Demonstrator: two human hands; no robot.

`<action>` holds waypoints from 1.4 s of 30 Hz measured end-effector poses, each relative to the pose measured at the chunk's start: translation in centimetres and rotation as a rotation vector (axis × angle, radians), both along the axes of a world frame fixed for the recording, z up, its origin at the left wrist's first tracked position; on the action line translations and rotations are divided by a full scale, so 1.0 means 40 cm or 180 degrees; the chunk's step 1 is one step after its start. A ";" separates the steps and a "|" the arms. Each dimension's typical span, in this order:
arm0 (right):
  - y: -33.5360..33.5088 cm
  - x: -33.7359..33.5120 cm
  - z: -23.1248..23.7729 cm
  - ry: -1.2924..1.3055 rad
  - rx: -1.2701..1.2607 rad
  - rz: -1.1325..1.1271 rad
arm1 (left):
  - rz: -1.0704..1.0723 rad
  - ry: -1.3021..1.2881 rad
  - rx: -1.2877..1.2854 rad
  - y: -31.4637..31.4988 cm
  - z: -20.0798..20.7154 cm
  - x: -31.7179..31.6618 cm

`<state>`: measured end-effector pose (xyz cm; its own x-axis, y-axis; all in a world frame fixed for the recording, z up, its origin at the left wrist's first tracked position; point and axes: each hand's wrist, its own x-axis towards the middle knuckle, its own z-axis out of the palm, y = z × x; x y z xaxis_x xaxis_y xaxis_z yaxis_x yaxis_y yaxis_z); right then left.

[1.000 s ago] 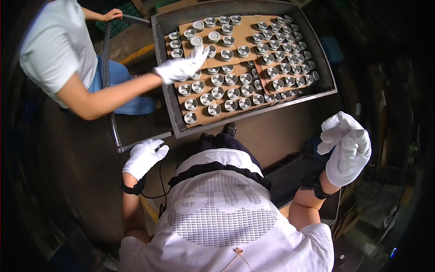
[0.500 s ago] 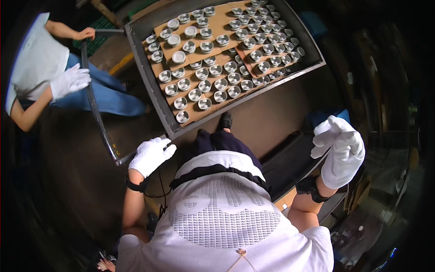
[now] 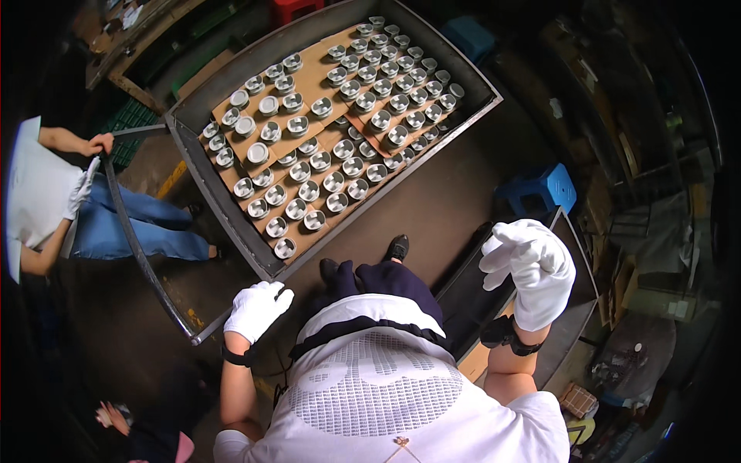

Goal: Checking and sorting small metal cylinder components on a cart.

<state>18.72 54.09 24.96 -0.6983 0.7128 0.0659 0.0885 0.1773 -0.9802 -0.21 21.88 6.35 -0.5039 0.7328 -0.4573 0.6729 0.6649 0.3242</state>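
Observation:
My left hand, in a white glove, is closed over the side bar of a cart handle close to the cart's near corner. The metal cart is a shallow tray with many silvery pistons in rows on brown cardboard sheets. Some pistons at the left stand with a flat round face up. My right hand, also gloved in white, hangs in the air at the right with loosely bent fingers. Nothing shows in it; the black bin lies below.
A co-worker in blue jeans stands at the left with hands at the handle's far part. A blue stool is beyond my right hand. Another blue stool and a red one stand behind the cart. At lower left another person's hand shows.
The cart and the co-worker appear lower and further left as the view shifts. My left hand stays by the cart corner; my right hand appears lower and further left, its fingers still bent.

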 end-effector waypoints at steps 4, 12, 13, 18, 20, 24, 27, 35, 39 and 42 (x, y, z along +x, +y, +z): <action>0.073 0.012 0.008 -0.0197 -0.0351 -0.0086 | 0.0094 -0.0029 -0.0036 0.069 -0.008 0.011; 0.288 0.075 -0.028 -0.0051 -0.0396 0.0077 | 0.0686 -0.0405 -0.0070 0.226 -0.046 -0.023; 0.319 0.081 -0.035 -0.0040 -0.0450 0.0083 | 0.0771 -0.0365 -0.0013 0.240 -0.047 -0.021; 0.485 0.094 -0.081 -0.0195 -0.0778 0.0185 | 0.1407 -0.0477 0.0200 0.272 -0.074 -0.020; 0.555 0.097 -0.131 0.0177 -0.0504 0.0503 | 0.1469 -0.0355 0.0502 0.245 -0.156 -0.029; 0.638 0.102 -0.161 -0.0076 0.0206 0.0426 | 0.2702 -0.1655 0.0629 0.275 -0.172 -0.085; 0.664 0.078 -0.173 -0.0272 -0.0244 0.0271 | 0.3053 -0.1547 0.0332 0.322 -0.210 -0.146; 0.655 -0.007 -0.198 -0.0696 -0.0143 0.0214 | 0.2876 -0.0706 -0.0560 0.234 -0.626 -0.310; 0.630 -0.062 -0.240 -0.1135 -0.0233 -0.0082 | 0.2693 -0.0347 -0.0780 0.272 -0.703 -0.333; 0.604 -0.144 -0.247 -0.1407 -0.0365 0.0043 | 0.2688 -0.0509 -0.0923 0.308 -0.783 -0.381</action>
